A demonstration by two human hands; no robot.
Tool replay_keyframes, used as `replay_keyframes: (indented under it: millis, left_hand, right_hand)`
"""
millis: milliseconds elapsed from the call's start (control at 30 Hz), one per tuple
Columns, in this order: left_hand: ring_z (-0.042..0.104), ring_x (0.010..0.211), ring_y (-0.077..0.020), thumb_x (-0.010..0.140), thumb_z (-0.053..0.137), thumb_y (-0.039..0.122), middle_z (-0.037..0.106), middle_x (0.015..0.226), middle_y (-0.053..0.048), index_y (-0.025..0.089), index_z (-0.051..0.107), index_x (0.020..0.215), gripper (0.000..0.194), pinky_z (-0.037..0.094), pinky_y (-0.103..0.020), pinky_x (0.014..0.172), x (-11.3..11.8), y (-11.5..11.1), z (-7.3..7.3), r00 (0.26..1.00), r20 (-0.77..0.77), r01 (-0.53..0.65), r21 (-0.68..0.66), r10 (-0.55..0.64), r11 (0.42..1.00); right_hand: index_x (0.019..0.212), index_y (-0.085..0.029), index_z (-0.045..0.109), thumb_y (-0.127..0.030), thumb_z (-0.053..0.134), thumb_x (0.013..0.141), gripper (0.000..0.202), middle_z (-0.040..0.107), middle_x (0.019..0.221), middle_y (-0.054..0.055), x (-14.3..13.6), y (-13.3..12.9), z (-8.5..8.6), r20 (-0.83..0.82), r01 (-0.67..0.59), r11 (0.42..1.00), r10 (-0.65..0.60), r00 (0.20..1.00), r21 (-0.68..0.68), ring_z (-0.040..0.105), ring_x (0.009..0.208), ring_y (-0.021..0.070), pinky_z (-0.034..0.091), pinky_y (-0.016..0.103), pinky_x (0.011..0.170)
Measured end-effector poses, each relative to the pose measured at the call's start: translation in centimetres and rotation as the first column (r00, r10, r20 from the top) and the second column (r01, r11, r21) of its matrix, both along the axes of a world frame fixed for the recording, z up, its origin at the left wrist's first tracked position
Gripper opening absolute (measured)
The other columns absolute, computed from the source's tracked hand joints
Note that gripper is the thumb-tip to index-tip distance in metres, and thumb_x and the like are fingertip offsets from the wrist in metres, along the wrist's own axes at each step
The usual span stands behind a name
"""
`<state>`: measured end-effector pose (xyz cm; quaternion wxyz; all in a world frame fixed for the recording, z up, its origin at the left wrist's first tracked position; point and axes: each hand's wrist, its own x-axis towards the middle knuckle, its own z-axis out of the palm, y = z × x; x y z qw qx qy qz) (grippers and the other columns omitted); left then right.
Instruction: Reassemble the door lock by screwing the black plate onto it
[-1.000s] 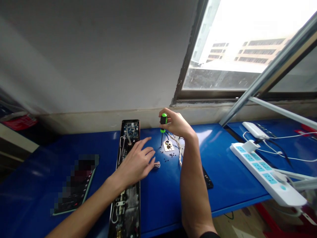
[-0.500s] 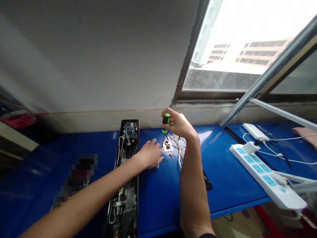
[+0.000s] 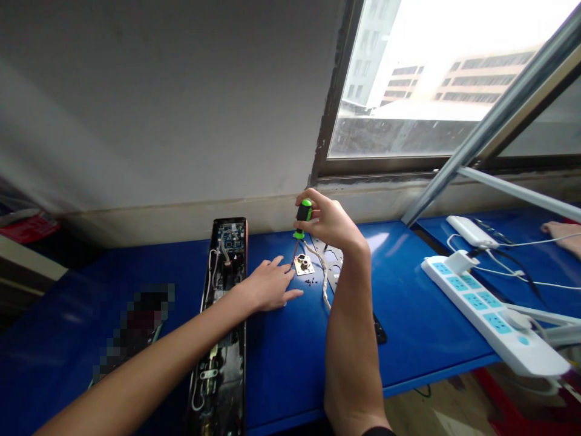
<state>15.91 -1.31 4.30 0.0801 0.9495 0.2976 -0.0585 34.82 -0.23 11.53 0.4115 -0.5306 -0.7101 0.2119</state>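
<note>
My right hand grips a green-and-black screwdriver, held nearly upright with its shaft pointing down. The tip is by the left edge of a small square metal plate with a round raised part. My left hand rests low over the table with fingers spread, its fingertips close to the screwdriver tip. Several small dark screws lie just in front of the plate. A wrapped white cable runs beside it. Beneath my left forearm stands a long open black housing with a circuit board.
A flat grey panel lies partly behind my right forearm. To the right, a white power strip holds plugs, near a metal ladder-like frame. Another person's hand shows at the right edge. A blurred dark object lies left.
My left hand's fingers have stretched out more, and the few screws near its thumb no longer show. The view has shifted slightly. Another person's hand has come into view at right.
</note>
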Motion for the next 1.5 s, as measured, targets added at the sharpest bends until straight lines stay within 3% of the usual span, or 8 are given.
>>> replay_keyframes:
  millis: [167,400,567,700,900,1000,1300,1500]
  left_hand:
    - [0.047,0.135,-0.0421,0.101,0.040,0.057,0.067,0.131,-0.018,0.016,0.068,0.122,0.054,0.044,-0.054,0.100,0.0,-0.2,0.1,0.999,-0.033,-0.016,-0.020,0.015,1.000]
    - [0.054,0.127,-0.0409,0.101,0.044,0.053,0.068,0.127,-0.017,0.018,0.070,0.122,0.048,0.048,-0.053,0.097,-0.9,-0.5,1.5,1.000,0.022,0.014,0.032,-0.015,0.999]
    - [0.065,0.113,-0.0294,0.100,0.053,0.034,0.074,0.113,-0.012,0.016,0.074,0.107,0.028,0.052,-0.046,0.099,-4.1,-0.6,3.6,0.959,0.280,0.001,0.176,-0.051,0.984]
    - [0.064,0.113,-0.0242,0.099,0.055,0.027,0.074,0.112,-0.010,0.016,0.072,0.109,0.022,0.052,-0.043,0.103,-7.9,0.0,4.3,0.827,0.562,-0.127,0.239,-0.031,0.963]
    - [0.062,0.112,-0.0240,0.095,0.062,0.019,0.074,0.109,-0.008,0.018,0.069,0.114,0.021,0.054,-0.044,0.098,-13.1,0.1,1.7,0.627,0.778,-0.302,0.284,-0.034,0.910]
    - [0.062,0.112,-0.0247,0.091,0.066,0.017,0.075,0.108,-0.007,0.019,0.069,0.115,0.023,0.053,-0.046,0.099,-14.6,-0.4,0.2,0.584,0.811,-0.334,0.289,-0.044,0.897]
    - [0.061,0.112,-0.0250,0.090,0.072,0.022,0.074,0.107,-0.006,0.020,0.065,0.121,0.032,0.054,-0.046,0.098,-15.8,-2.0,-1.8,0.526,0.850,-0.395,0.247,-0.002,0.885]
    - [0.059,0.113,-0.0251,0.089,0.074,0.020,0.073,0.108,-0.006,0.019,0.064,0.120,0.033,0.055,-0.046,0.096,-15.6,-2.2,-2.2,0.546,0.837,-0.384,0.294,-0.042,0.875]
  right_hand:
    - [0.101,-0.026,0.054,-0.020,0.071,0.075,0.032,0.063,0.079,-0.003,0.2,-0.2,0.1,0.002,-0.012,1.000,0.012,1.000,-0.005,0.061,0.069,0.0132,0.049,0.026,0.063]
    - [0.101,-0.026,0.055,-0.019,0.071,0.075,0.032,0.064,0.079,-0.003,0.0,-0.7,0.6,-0.003,-0.002,1.000,0.002,1.000,0.027,0.062,0.069,0.0132,0.050,0.026,0.063]
    - [0.102,-0.025,0.057,-0.020,0.073,0.075,0.032,0.066,0.083,-0.001,-0.9,-1.4,1.7,-0.029,0.020,0.997,-0.018,0.999,0.072,0.065,0.076,0.0155,0.055,0.029,0.068]
    - [0.107,-0.024,0.058,-0.022,0.072,0.077,0.033,0.066,0.087,0.000,-2.7,-2.2,3.2,-0.130,0.021,0.988,-0.001,0.991,0.153,0.068,0.079,0.0164,0.058,0.028,0.065]
    - [0.112,-0.026,0.056,-0.030,0.073,0.080,0.037,0.068,0.092,0.000,-6.6,-2.9,4.6,-0.235,0.080,0.961,-0.016,0.972,0.265,0.072,0.083,0.0181,0.062,0.029,0.065]
    - [0.113,-0.027,0.056,-0.032,0.075,0.080,0.038,0.068,0.091,0.000,-8.6,-2.8,4.5,-0.258,0.101,0.954,-0.026,0.966,0.281,0.073,0.082,0.0193,0.064,0.032,0.065]
    - [0.112,-0.027,0.056,-0.034,0.077,0.079,0.039,0.067,0.085,-0.001,-12.7,-2.0,3.6,-0.303,0.134,0.947,-0.041,0.952,0.293,0.072,0.070,0.0169,0.063,0.030,0.056]
    - [0.109,-0.026,0.057,-0.031,0.076,0.080,0.036,0.066,0.081,-0.002,-13.4,-1.9,3.3,-0.268,0.143,0.940,-0.057,0.962,0.311,0.071,0.068,0.0162,0.061,0.028,0.053]
